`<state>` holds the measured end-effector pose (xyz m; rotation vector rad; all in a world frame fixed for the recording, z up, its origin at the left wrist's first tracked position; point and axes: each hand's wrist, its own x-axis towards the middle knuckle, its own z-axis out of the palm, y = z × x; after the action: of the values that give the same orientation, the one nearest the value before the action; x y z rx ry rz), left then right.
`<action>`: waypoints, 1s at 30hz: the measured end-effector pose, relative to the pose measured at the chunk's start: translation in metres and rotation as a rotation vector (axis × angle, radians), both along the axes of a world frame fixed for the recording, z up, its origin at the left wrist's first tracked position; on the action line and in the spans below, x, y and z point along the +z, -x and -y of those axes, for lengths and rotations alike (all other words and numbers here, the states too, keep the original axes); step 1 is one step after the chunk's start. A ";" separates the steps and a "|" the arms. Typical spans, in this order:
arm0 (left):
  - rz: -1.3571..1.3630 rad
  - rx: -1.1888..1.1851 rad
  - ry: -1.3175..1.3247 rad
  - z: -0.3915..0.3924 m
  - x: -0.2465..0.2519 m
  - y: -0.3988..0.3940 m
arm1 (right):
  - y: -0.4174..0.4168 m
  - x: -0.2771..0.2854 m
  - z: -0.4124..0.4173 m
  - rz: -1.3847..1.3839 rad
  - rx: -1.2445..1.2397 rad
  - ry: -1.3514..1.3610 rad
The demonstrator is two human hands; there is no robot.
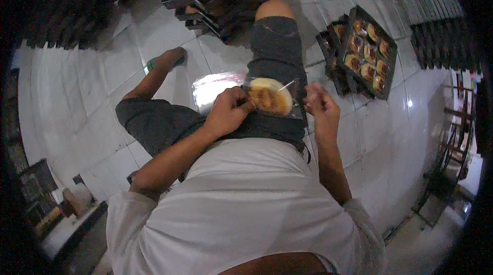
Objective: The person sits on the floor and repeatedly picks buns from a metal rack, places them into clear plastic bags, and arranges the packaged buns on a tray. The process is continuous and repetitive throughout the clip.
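A round bread with a browned topping (269,97) lies in a clear plastic bag over my thigh. My left hand (231,111) grips the bag's left edge between thumb and fingers. To the right of the bag, my right hand (319,101) is raised with its fingers curled; blur hides whether anything is between them. A short, thin white strip (287,85) shows at the bread's upper right. A stack of shiny clear plastic bags (215,89) lies beside my left hand, partly behind it.
On the tiled floor (381,128) at the right, a dark tray (389,78) of several wrapped breads rests on other trays. More dark trays (219,16) are stacked ahead of my knee. A metal rack (454,128) stands at the far right.
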<state>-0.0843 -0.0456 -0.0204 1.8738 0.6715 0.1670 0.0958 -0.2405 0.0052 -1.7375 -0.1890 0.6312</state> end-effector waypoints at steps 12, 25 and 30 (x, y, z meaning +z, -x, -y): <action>-0.242 0.234 -0.583 -0.032 -0.057 0.067 | -0.044 0.110 -0.264 1.082 0.706 -0.400; 0.165 0.224 -0.501 -0.023 -0.037 0.076 | 0.020 0.014 -0.243 0.716 1.673 0.223; -0.181 0.075 -0.171 -0.016 0.036 0.081 | 0.033 -0.019 -0.201 0.388 1.193 0.172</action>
<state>-0.1651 -0.0300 0.0161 2.0457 0.8759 0.1063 0.0626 -0.0397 -0.0136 -1.7809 -1.5471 1.1501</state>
